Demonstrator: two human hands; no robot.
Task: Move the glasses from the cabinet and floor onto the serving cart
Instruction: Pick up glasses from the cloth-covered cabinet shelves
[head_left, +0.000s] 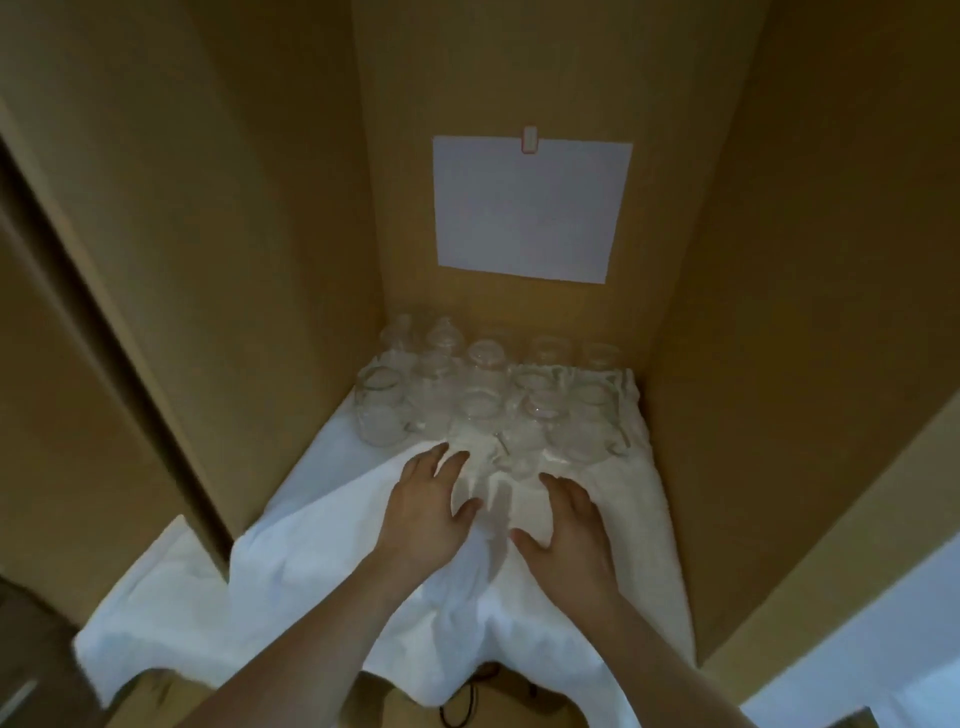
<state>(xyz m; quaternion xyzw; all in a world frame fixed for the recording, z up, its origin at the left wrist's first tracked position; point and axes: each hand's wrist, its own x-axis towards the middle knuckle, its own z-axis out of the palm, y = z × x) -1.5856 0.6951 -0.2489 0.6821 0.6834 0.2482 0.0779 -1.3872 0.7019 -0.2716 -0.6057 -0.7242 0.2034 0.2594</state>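
Several clear glasses (488, 395) stand in rows at the back of a wooden cabinet shelf, on a white towel (322, 551) that hangs over the shelf's front edge. One larger glass (381, 413) stands at the left front of the group. My left hand (428, 506) reaches in with fingers spread, just short of the front row. My right hand (569, 525) is beside it, fingers also straight, over the towel. Neither hand holds anything. The serving cart is out of view.
The cabinet's brown side walls (779, 312) close in on left and right. A white sheet of paper (530, 208) is clipped to the back wall. A dark cable (462, 696) lies below the shelf's front edge.
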